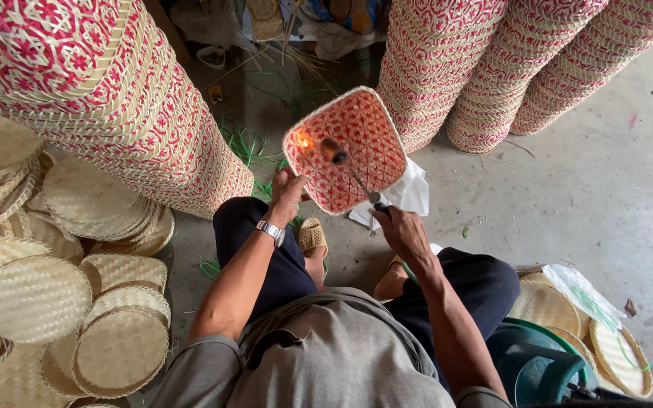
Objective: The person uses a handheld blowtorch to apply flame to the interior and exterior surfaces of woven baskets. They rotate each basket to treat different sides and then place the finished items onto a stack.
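seat: person sits low on a teal plastic stool (546, 370), knees apart, so the work hangs over the gap btwn the legs, away from clothes.

near piles: plain round woven bamboo trays (77, 302) stacked near left, a few more plain round trays (614, 347) near right by the stool, both within arm's reach.

left hand (287, 193): clamped on the near-left edge of the red-and-natural woven square basket (349, 147), w/ a silver wristwatch (271, 230) on that arm. Basket's tipped up so the inside faces the person, prob so the flame can get at it.

right hand (402, 227): closed round the handle of a thin dark metal torch (353, 174), tip pointing into the basket. Small orange flame (303, 140) sits at the left inside wall, well off the fingers.

under it: white crumpled plastic sheet (406, 193) on the grey concrete floor (568, 196).

far: tall leaning stacks of red-patterned baskets (115, 106) left and more red-patterned stacks (530, 68) right; green plastic strips (251, 143) loose on the floor btwn them.
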